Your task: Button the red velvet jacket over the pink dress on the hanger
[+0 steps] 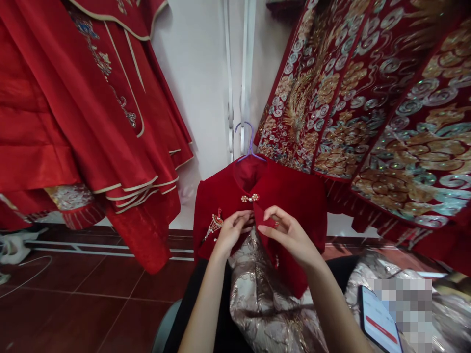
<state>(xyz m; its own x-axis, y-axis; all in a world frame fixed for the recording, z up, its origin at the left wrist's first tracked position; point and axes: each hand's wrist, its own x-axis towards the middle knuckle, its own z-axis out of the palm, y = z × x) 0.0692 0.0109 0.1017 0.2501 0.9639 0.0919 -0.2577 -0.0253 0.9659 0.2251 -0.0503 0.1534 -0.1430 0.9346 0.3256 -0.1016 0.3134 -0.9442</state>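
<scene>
A dark red velvet jacket [301,191] hangs in front of me on a purple hanger [251,142]. A jewelled clasp [250,198] joins its neck, and below that the front parts. My right hand [289,230] pinches the front edge of the panel on the right, folding it outward. At the opposite edge, my left hand [235,228] has its fingers bent around the velvet, their tips partly hidden inside the opening. Beside the left hand is a beaded fan-shaped ornament [216,223]. Shiny silver-beige brocade [250,289] lies over my lap, below the opening.
Red garments with pale piping [121,122] hang at the left. Heavily embroidered red and gold garments [353,98] hang at the right. A lit phone [380,321] rests on brocade at lower right. A white metal rail [91,251] runs low over the tiled floor [91,304].
</scene>
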